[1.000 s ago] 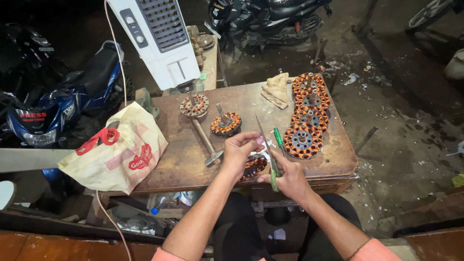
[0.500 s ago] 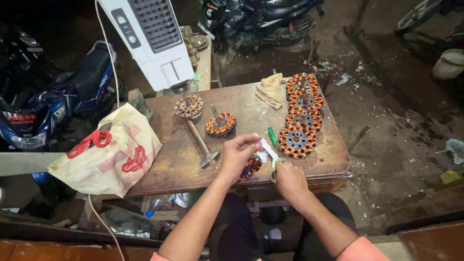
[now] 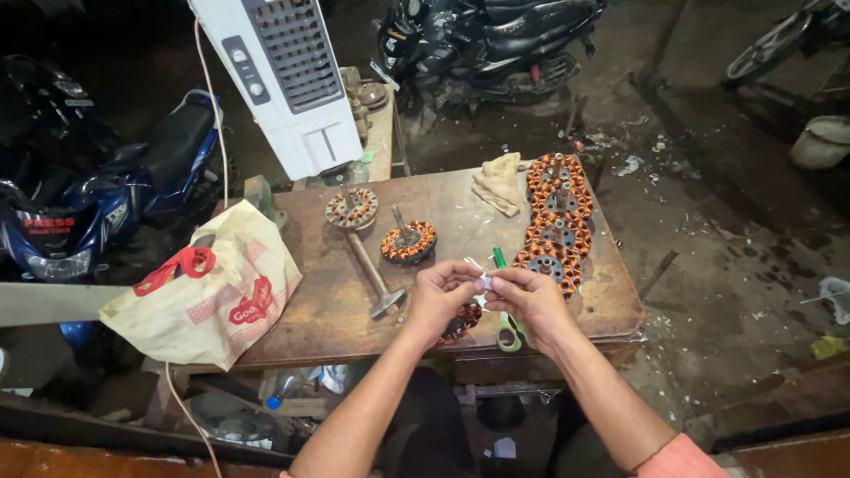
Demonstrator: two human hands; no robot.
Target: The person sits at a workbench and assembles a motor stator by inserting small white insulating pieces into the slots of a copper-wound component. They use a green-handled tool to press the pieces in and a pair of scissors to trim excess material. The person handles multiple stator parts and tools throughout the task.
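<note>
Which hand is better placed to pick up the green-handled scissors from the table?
Right, probably. The scissors lie directly under the right hand; the left hand sits farther off, above a copper-wound coil. Both hands pinch a small white piece.

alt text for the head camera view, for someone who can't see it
A person's left hand and right hand pinch a small white strip over a worn wooden table, with a row of copper-wound stators, a hammer and green-handled scissors nearby.
</note>
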